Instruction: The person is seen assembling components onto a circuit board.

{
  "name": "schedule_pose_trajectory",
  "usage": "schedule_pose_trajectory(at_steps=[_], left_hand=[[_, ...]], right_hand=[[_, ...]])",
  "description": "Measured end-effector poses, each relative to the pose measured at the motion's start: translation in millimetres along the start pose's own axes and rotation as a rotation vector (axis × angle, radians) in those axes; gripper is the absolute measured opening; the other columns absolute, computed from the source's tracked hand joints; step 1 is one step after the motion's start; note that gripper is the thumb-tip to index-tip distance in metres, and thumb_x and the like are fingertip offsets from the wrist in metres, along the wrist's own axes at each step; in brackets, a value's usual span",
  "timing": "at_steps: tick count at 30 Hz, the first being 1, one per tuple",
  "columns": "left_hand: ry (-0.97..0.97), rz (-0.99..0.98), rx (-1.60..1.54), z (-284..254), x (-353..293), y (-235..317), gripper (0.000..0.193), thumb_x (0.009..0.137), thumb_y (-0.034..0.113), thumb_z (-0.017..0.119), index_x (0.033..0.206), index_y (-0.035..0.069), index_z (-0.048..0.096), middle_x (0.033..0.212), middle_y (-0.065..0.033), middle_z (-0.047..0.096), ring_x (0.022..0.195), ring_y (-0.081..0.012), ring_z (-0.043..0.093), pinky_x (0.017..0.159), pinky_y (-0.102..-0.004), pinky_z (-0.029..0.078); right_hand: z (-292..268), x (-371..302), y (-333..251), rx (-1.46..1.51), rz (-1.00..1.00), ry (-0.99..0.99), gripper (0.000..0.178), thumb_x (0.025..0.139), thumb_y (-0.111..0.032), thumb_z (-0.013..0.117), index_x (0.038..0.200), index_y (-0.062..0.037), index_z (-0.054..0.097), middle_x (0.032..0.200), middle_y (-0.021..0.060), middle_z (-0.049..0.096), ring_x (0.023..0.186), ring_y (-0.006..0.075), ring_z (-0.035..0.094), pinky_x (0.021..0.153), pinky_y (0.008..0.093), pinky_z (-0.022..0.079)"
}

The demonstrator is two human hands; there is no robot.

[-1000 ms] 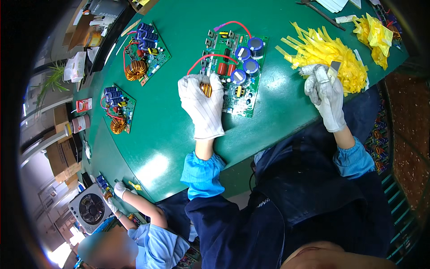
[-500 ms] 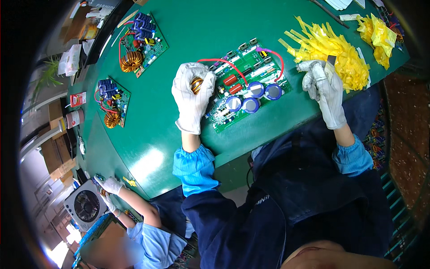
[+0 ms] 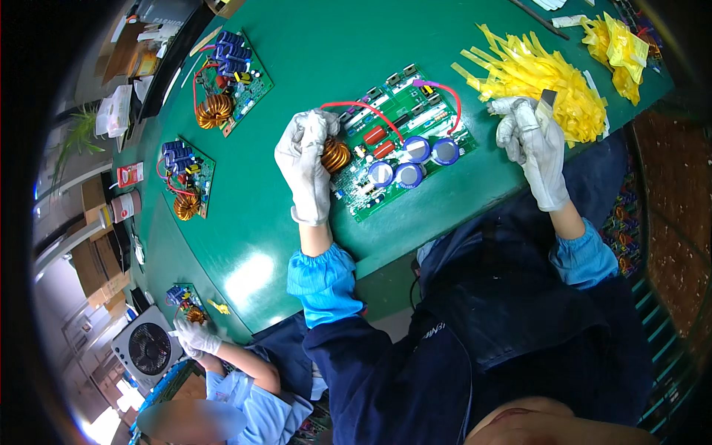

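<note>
Circuit board (image 3: pixel 412 123) at the left hand (image 3: pixel 302 165) on a green worktop (image 3: pixel 415 37)

The board lies at a slant on the worktop between the person's 2 gloved hands, close to the left and well apart from the right. It carries 4 round blue capacitors (image 3: pixel 417 150), 2 red blocks (image 3: pixel 374 135) and 2 curved red wires (image 3: pixel 371 110), of which 1 has a purple end.

The left hand is at the board's left end, its fingers curled in beside a copper coil (image 3: pixel 336 156) and the loose end of a red wire. Its fingertips are partly hidden, so I cannot tell exactly what they grip.

The right hand is closed, thumb against fingers, on a small flat piece (image 3: pixel 548 99) with a dark end. It is in front of a heap of yellow strips (image 3: pixel 552 78); a smaller yellow bundle (image 3: pixel 621 55) lies beyond.

Along the left side lie 2 similar boards (image 3: pixel 251 85), each with a copper coil. At lower left, a co-worker's gloved hands (image 3: pixel 196 337) are near another board (image 3: pixel 185 298), beside a grey fan (image 3: pixel 150 348).
</note>
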State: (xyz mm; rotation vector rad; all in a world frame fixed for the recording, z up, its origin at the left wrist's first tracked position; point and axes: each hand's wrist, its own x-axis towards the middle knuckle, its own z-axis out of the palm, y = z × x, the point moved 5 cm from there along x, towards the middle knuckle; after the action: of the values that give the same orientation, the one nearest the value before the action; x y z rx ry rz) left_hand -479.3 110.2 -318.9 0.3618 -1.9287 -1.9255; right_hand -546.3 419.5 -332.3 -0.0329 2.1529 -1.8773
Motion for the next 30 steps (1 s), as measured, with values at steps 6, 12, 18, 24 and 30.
schedule_pose_trajectory(at_steps=[6, 12, 18, 24, 30], left_hand=[[0.040, 0.052, -0.079, 2, -4, 9, 0.039, 0.103, 0.021, 0.051, 0.074, -0.003, 0.060, 0.084, -0.0156, 0.067, 0.079, -0.0202, 0.062, 0.073, -0.0305, 0.047], [0.002, 0.211, 0.013, 14, -12, 21, 0.043, 0.103, 0.022, 0.047, 0.069, -0.002, 0.057, 0.083, -0.0182, 0.066, 0.082, -0.0255, 0.062, 0.076, -0.0352, 0.048], [-0.023, 0.209, -0.051, 9, -8, 9, 0.046, 0.107, 0.022, 0.037, 0.070, 0.000, 0.053, 0.081, -0.0161, 0.062, 0.078, -0.0238, 0.059, 0.071, -0.0353, 0.050], [-0.003, 0.085, -0.118, 7, -4, -5, 0.046, 0.109, 0.025, 0.032, 0.075, 0.002, 0.053, 0.084, -0.0156, 0.062, 0.076, -0.0226, 0.058, 0.069, -0.0357, 0.050], [0.044, 0.104, -0.162, 6, -4, -4, 0.046, 0.105, 0.025, 0.042, 0.066, 0.002, 0.053, 0.081, -0.0179, 0.065, 0.084, -0.0289, 0.062, 0.078, -0.0402, 0.050]], right_hand=[[11, 6, -6, 0.049, -0.040, -0.042, 0.039, 0.107, -0.029, 0.044, 0.128, -0.0031, 0.063, 0.098, 0.0038, 0.070, 0.070, 0.0060, 0.060, 0.054, 0.0199, 0.045], [24, 16, 7, -0.258, -0.126, -0.252, 0.037, 0.102, -0.025, 0.054, 0.127, 0.0009, 0.063, 0.093, 0.0140, 0.070, 0.073, 0.0183, 0.066, 0.062, 0.0298, 0.052], [19, 13, -1, -0.374, -0.185, -0.302, 0.031, 0.096, -0.014, 0.063, 0.122, 0.0019, 0.065, 0.106, 0.0204, 0.071, 0.093, 0.0308, 0.072, 0.080, 0.0376, 0.059], [15, 12, 3, -0.305, -0.142, -0.357, 0.035, 0.087, -0.004, 0.068, 0.121, -0.0001, 0.066, 0.116, 0.0202, 0.069, 0.103, 0.0344, 0.069, 0.090, 0.0398, 0.058], [16, 12, -1, -0.319, -0.127, -0.375, 0.035, 0.087, -0.005, 0.068, 0.122, -0.0034, 0.066, 0.118, 0.0196, 0.068, 0.105, 0.0339, 0.068, 0.088, 0.0403, 0.058]])
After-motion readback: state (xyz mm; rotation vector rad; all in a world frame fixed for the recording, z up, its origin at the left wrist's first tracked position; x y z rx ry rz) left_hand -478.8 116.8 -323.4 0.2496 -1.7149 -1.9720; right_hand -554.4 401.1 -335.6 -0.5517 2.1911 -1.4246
